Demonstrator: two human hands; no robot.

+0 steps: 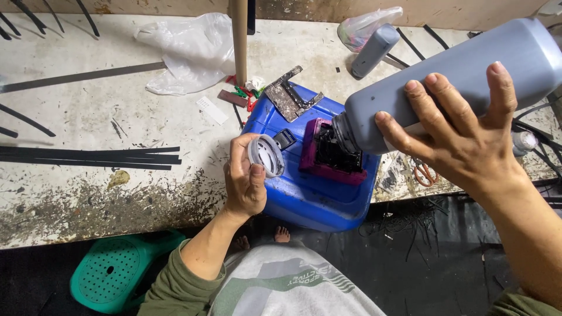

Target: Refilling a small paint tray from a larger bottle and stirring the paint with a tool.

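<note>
My right hand (462, 137) grips a large grey bottle (468, 70), tipped so its dark neck points down into a magenta cartridge-like box (319, 149). That box rests on top of a blue plastic jerrycan (310, 196) lying at the table's front edge. My left hand (246, 175) holds the bottle's round grey cap (266, 155) beside the jerrycan. A stained metal bracket (290, 93) lies on the jerrycan's far end.
A worn white table (88, 117) carries black strips (88, 157), clear plastic bags (187, 50), a second grey bottle (374, 50), a wooden post (239, 35) and orange-handled scissors (424, 172). A green stool (111, 272) stands below left.
</note>
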